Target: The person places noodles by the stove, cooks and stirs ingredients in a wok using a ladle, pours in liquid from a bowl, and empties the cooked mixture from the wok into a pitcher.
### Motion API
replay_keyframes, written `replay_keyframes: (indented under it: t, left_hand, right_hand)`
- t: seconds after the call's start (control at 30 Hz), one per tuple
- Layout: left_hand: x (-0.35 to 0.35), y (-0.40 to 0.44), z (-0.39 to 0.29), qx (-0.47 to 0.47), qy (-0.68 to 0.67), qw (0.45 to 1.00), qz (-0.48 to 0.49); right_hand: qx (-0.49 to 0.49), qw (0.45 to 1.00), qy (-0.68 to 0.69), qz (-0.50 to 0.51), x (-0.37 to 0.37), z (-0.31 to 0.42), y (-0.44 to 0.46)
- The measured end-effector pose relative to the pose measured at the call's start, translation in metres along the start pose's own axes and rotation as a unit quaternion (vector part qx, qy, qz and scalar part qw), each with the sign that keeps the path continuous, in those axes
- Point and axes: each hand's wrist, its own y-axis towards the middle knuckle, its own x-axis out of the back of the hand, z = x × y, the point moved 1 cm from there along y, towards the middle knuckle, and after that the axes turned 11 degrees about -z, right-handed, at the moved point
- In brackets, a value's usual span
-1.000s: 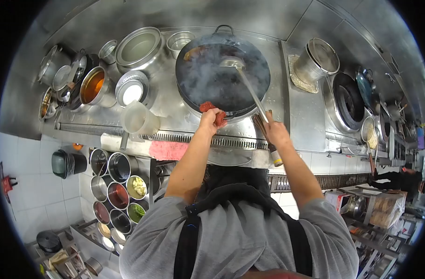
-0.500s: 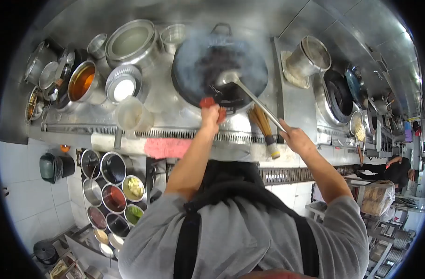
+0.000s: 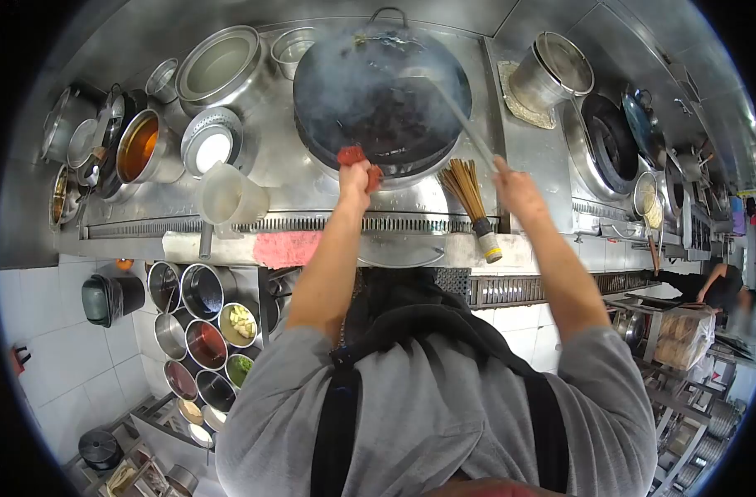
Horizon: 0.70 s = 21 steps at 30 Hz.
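Along the front edge of the desk [image 3: 266, 153], the left hand [image 3: 355, 184] is closed on a bunched red cloth [image 3: 352, 156], right at the near rim of the wok [image 3: 378, 153]. The right hand [image 3: 517, 197] is wrapped round the handle end of a ladle [image 3: 471, 131], to the right of the wok and above the front part of the desk. The ladle slants over the wok's right rim; its bowl is in the smoke, and whether it touches the wok is hard to tell. The wok sits mid-desk, its far loop handle close to the back edge.

Bare metal runs from the wok's left side to the strainer [image 3: 231, 126], giving room there, with a plastic jug [image 3: 225, 199] nearer the front edge. The jug's handle juts over that edge, beside a pink cloth [image 3: 287, 248] spread along it. On the right, a bamboo brush [image 3: 467, 195] fills part of the gap between the wok and the front edge, its handle end reaching the edge. Beyond the seam, a narrow strip of open metal leads forward from the tall pot [image 3: 537, 89] near the back edge.

The brush handle carries a yellow and white band [image 3: 491, 248]; any writing on it is too small to read.
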Motion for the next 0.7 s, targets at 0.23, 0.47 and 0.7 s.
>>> replay_keyframes:
  t: [0.23,0.47,0.7]
  left_hand:
    - [-0.009,-0.047,-0.008,-0.008,-0.026,0.999,-0.027]
    - [-0.016,-0.051,-0.008,-0.012,-0.009,1.000,-0.026]
    - [-0.014,-0.038,0.000,-0.066,-0.030,0.997,-0.020]
  right_hand:
    - [0.103,0.992,-0.054,0.048,0.091,-0.040,-0.040]
    - [0.094,0.988,0.045,0.110,0.022,-0.001,-0.056]
    - [0.020,0.988,0.136,-0.067,-0.080,0.044,-0.016]
